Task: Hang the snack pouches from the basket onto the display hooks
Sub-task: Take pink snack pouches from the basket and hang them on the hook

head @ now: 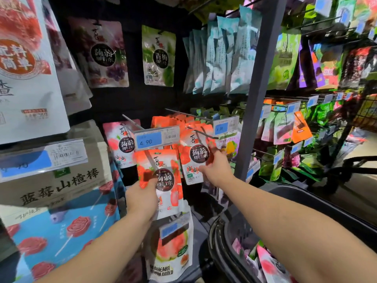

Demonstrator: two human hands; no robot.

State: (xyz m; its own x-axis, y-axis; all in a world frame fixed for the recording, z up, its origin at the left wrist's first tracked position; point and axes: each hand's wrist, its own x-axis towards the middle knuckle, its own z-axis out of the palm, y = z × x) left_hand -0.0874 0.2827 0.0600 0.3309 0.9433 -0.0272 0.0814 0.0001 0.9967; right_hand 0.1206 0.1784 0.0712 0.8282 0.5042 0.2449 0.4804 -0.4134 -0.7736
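Nearest, at the lower right, the dark basket point(230, 237) holds a few loose snack pouches point(269, 262) in pink and green. Both bare forearms reach up from the bottom edge. The left hand point(142, 198) is closed on the lower left part of a red strawberry konjac jelly pouch point(165, 180), thumb on its face; the pouch sits just under the 4.90 price tag point(157, 137). The right hand point(216, 168) pinches the lower edge of a second strawberry pouch point(193, 158) that hangs on a metal display hook point(204, 132). Behind it hang more red pouches. Farther up, grape point(106, 56) and green plum point(159, 56) jelly pouches hang on the dark back panel.
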